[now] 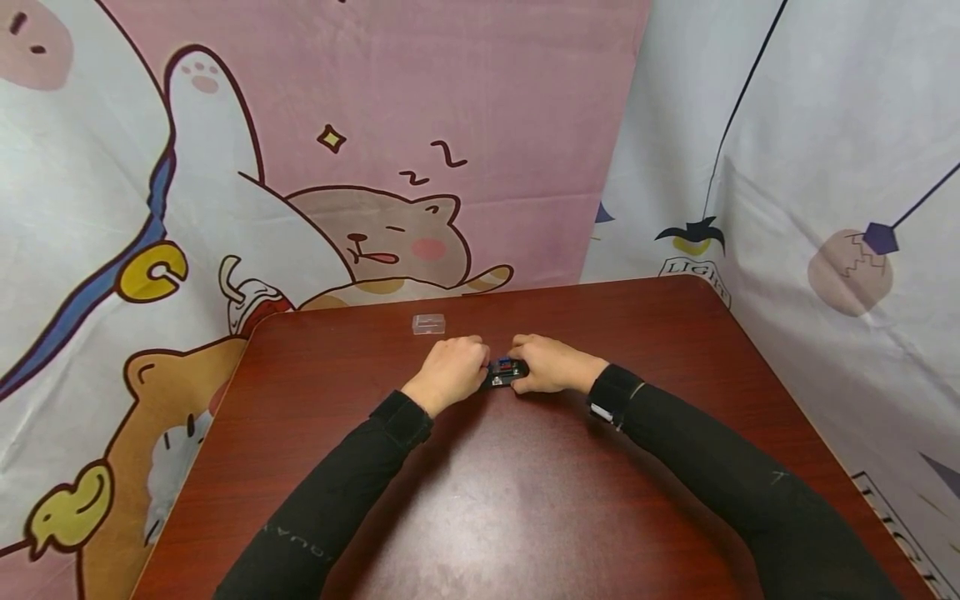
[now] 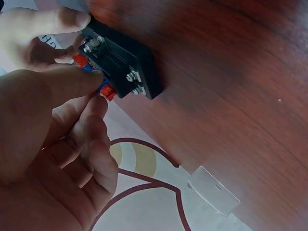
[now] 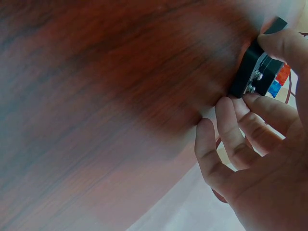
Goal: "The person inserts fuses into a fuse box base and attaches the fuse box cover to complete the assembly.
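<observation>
On the table lies a small black block (image 2: pixel 147 65) with shiny metal screws and several red and blue parts (image 3: pixel 283 74) along one side. My left hand (image 1: pixel 450 367) is at its left end; thumb and index fingertip pinch a blue and red part (image 2: pixel 108 91), which the thumb partly covers. From the other end my right hand (image 1: pixel 555 364) grips the black block, thumb on one edge and fingertips on the opposite one. Its remaining fingers reach toward the tabletop. How the coloured parts join the block cannot be made out.
A small clear plastic box (image 1: pixel 428 324) sits behind my left hand, near the back edge of the reddish-brown table (image 1: pixel 637 325). Printed cloth (image 1: pixel 525 125) hangs behind the table and along its sides.
</observation>
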{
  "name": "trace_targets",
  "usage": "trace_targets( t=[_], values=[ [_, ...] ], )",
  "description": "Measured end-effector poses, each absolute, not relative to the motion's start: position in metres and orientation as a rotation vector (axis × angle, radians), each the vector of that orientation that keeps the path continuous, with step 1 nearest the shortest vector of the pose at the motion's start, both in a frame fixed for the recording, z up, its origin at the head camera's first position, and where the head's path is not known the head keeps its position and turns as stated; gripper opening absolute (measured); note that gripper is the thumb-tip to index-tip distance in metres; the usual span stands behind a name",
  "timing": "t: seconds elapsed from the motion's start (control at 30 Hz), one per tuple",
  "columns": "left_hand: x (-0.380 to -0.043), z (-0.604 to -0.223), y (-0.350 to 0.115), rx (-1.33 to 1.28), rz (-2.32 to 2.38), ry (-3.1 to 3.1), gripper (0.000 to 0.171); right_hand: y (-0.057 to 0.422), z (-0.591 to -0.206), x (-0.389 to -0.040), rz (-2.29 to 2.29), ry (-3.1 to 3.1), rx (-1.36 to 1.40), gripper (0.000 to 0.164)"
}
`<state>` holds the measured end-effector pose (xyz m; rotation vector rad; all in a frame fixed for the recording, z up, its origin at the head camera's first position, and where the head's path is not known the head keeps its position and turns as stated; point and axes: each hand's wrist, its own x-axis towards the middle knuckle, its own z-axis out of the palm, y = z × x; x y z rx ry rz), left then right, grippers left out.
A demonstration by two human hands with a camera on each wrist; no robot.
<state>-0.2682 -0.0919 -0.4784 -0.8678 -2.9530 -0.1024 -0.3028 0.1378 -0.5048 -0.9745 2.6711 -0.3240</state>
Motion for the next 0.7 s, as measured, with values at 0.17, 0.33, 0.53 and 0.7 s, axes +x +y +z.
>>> trace_targets(
  t=[0.17, 0.33, 0.53, 0.7],
  values=[
    [-0.268, -0.479, -0.0912, -0.882, -0.103, -2.94, 0.007, 0.1378, -0.5058, -0.3029, -0.314, 2.683, -1.001, 0.068],
    [-0.2685, -0.4803, -0.0911, -0.877, -0.108, -2.935, 0.007, 0.1377, -0.5053, -0.303, -0.308, 2.682, -0.992, 0.069],
    [-0.2689, -0.4804, -0.0907, -0.891, -0.102, -2.927, 0.008, 0.1377, -0.5045, -0.3031, -0.305, 2.678, -0.99, 0.069],
    [-0.2699, -0.4801, -0.0899, -0.897, -0.089, -2.932, 0.008, 0.1377, -0.5043, -0.303, -0.303, 2.682, -0.999, 0.069]
  ],
)
